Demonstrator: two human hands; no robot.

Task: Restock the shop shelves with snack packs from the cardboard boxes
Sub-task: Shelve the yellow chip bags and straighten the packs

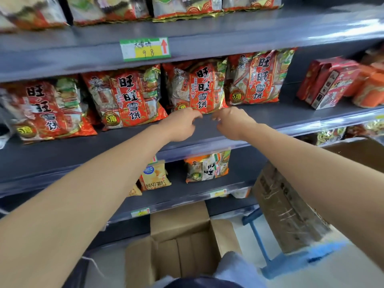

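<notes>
Reaching up to the middle shelf [270,117], your left hand [182,123] has its fingers curled and pinching the lower edge of a red snack pack [199,88]; your right hand [232,123] sits just beside it with curled fingers under the pack's lower right corner, and you cannot tell whether it grips anything; the pack stands upright, third in a row, between a matching pack on its left [126,98] and another on its right [257,77]; a fourth [43,109] leans at the far left; red cartons [328,82] stand further right on the same shelf; a price label [145,48] hangs on the shelf edge above; one shelf down sit a yellow crisp bag [154,176] and an orange pack [207,168]; below your arms an open cardboard box [224,235] rests on the floor; a second cardboard box [286,208] tilts on a blue trolley [301,260].
</notes>
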